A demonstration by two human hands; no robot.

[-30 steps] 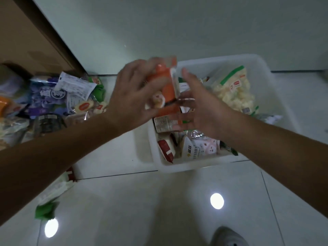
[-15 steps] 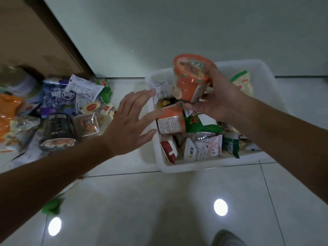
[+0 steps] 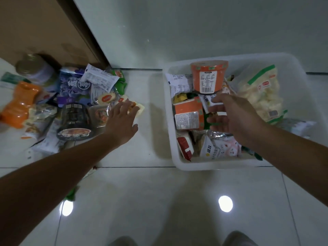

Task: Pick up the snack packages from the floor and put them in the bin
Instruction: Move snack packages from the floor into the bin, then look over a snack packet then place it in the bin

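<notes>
A pile of packages (image 3: pixel 99 80) lies on the floor (image 3: pixel 159 201), just beyond and to the left of the left hand (image 3: pixel 122 119). That hand is flat, with its fingers straight and close together. Its fingertips are over a small pale packet (image 3: pixel 140 109) at the pile's right edge (whether they press it or only hover I cannot tell), and it grips nothing. Just left of the hand sits a black bowl (image 3: pixel 74 121), tipped towards the camera. A purple bag (image 3: pixel 74 86) lies beyond the bowl, an orange packet (image 3: pixel 19 103) farther left, and a jar (image 3: pixel 33 68) at the far side.

The right hand (image 3: pixel 234 118) hangs over the bin (image 3: pixel 170 139), fingers spread and loosely bent, holding nothing. Just beyond its fingertips an orange cup (image 3: pixel 209 75) stands in the bin with its label facing the camera. A second cup (image 3: pixel 189 114) lies on its side just left of the fingers. To the hand's right is a clear bag (image 3: pixel 260 93) with a green strip. Below the wrist lies a pink-and-white bag (image 3: pixel 220 148), beside a red packet (image 3: pixel 185 146). The bin stands on the floor, well apart from the pile. A brown door (image 3: pixel 35 23) rises behind the pile.
</notes>
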